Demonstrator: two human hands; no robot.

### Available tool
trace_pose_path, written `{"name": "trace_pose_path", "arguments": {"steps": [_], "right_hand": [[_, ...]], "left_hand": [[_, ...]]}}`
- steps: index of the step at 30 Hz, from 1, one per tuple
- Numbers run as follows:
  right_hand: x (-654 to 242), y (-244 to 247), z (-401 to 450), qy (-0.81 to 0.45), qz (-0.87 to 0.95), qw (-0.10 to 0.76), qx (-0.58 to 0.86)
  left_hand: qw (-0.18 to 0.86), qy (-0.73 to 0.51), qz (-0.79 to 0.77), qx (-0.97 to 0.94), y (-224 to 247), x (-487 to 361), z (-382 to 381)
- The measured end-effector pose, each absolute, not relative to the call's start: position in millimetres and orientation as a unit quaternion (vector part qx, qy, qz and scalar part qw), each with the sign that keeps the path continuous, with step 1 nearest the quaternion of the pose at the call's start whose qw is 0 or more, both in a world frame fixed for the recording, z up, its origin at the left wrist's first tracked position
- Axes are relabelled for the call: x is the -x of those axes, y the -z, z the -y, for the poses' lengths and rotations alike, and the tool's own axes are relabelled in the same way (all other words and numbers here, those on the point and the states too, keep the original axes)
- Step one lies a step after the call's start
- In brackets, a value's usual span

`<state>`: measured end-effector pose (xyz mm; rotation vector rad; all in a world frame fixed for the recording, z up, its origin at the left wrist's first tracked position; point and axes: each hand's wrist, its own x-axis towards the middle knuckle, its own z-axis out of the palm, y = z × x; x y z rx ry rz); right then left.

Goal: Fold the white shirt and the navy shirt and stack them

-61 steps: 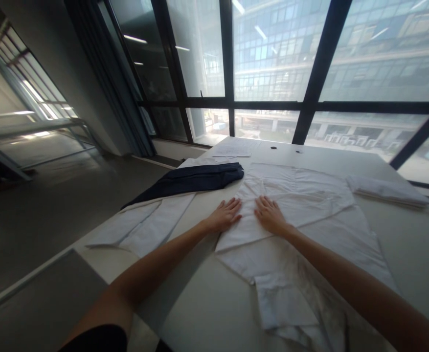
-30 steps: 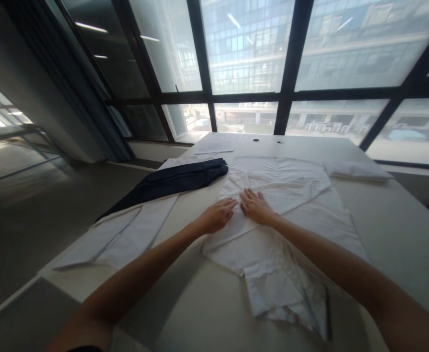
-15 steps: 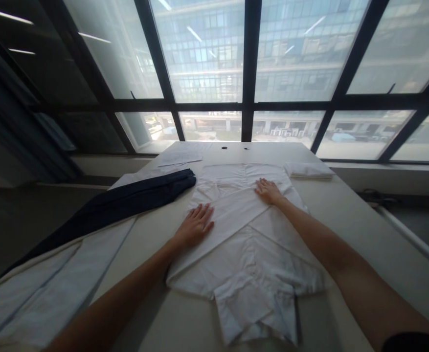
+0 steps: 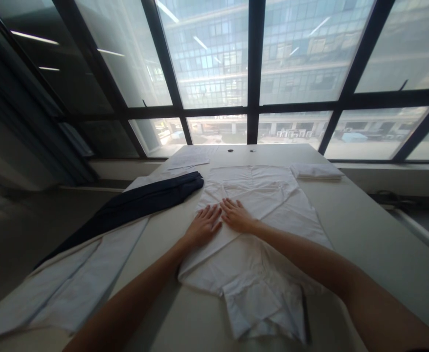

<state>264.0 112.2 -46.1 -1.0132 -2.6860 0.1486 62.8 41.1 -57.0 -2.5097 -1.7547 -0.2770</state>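
Note:
A white shirt (image 4: pixel 273 215) lies spread on the table, with a sleeve folded slantwise across its body. Its collar end points toward me at the bottom of the view. My left hand (image 4: pixel 204 226) rests flat on the folded sleeve near the shirt's left edge, fingers spread. Right beside it, my right hand (image 4: pixel 237 215) lies flat on the same sleeve, its fingertips close to the left hand's fingers. Neither hand grips the cloth. My right forearm covers part of the shirt's right side.
Dark navy trousers (image 4: pixel 155 198) lie to the left, over white garments (image 4: pixel 78 278). A folded white cloth (image 4: pixel 319 171) sits at the back right, and sheets of paper (image 4: pixel 190 157) at the back left. The white table (image 4: pixel 368 234) stands against tall windows; a pale pole (image 4: pixel 421 232) is at the right.
My right hand has slid left along the sleeve, from the shirt's right side to beside my left hand. The left hand stays on the cloth. The view has shifted slightly.

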Motion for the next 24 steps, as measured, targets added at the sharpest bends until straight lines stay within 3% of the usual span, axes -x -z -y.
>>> {"name": "trace_pose_path", "arguments": {"steps": [4,11,17,20,24], "right_hand": [[-261.9,50.4,-111.1,-0.071,0.929,0.117,0.344],[-351.1,52.0,-168.0,-0.039,0.873,0.063,0.481],[-377.2,62.3,-178.5,-0.026,0.858,0.088,0.505],[-375.3,64.2,-178.9,-0.026,0.858,0.099,0.504],[-374.1,62.1,-178.8,-0.036,0.861,0.101,0.498]], "left_hand": [[0.018,0.082,0.592,0.802,55.8,-62.6,-40.9],[-0.016,0.063,0.694,0.717,50.4,-18.3,-44.5],[-0.034,0.279,0.714,0.641,38.6,7.8,-51.2],[-0.006,0.328,0.664,0.672,33.6,-4.4,-48.4],[-0.018,0.192,0.577,0.793,37.6,-32.3,-39.7]]}}
